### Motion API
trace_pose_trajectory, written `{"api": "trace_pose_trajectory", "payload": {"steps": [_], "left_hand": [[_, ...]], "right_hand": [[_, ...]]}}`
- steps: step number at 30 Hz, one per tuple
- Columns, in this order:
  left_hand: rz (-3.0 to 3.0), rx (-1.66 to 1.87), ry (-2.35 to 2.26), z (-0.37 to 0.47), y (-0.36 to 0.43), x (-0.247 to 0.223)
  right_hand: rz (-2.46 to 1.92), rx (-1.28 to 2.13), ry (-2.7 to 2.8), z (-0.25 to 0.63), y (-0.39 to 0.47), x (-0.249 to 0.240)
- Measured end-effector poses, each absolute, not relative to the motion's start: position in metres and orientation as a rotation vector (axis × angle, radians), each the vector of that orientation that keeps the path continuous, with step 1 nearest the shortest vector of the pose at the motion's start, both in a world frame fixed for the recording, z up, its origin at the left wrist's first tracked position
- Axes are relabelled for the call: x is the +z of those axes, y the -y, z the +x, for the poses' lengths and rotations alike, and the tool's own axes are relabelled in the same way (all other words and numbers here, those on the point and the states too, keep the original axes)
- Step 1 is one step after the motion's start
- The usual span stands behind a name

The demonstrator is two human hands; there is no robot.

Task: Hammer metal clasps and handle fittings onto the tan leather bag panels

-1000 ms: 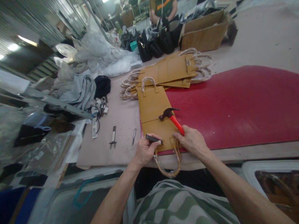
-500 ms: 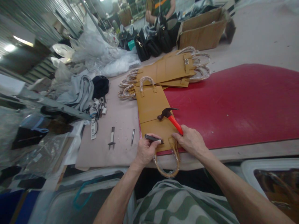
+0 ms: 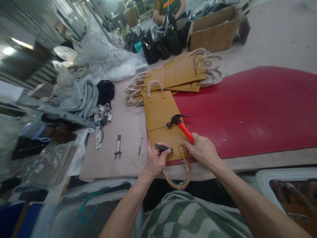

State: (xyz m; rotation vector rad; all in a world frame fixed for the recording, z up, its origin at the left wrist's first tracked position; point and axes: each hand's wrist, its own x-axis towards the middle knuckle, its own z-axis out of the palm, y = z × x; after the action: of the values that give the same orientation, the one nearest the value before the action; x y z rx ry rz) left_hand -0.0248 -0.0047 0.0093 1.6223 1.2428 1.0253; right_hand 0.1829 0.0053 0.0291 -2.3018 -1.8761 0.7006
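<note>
My left hand (image 3: 155,161) is closed on a dark punch-like tool (image 3: 162,147), whose tip is over the near part of a tan leather panel (image 3: 163,112). In my right hand (image 3: 201,148) is the red handle of a claw hammer (image 3: 185,131); its black head lies over the panel's middle. The fingertips of that hand touch the panel beside a plastic-wrapped handle (image 3: 178,185) that hangs past the table's near edge. A second wrapped handle (image 3: 155,83) is at the panel's far end.
Behind lies a stack of tan panels (image 3: 173,73). A red mat (image 3: 247,112) covers the right side. Left are a caliper-like tool (image 3: 118,147) and a metal rod (image 3: 140,146). Farther back are black bags (image 3: 150,49), a cardboard box (image 3: 213,33) and a person (image 3: 169,10).
The dark tool in my left hand has shifted slightly to the right and tilts a little differently. My right hand and the hammer have barely moved.
</note>
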Motion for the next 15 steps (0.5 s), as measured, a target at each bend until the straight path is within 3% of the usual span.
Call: {"api": "trace_pose_trajectory", "payload": {"steps": [15], "left_hand": [[1.77, 1.008, -1.207, -0.0194, 0.0021, 0.002]], "right_hand": [[-2.165, 0.815, 1.808, 0.1895, -0.009, 0.0277]]}}
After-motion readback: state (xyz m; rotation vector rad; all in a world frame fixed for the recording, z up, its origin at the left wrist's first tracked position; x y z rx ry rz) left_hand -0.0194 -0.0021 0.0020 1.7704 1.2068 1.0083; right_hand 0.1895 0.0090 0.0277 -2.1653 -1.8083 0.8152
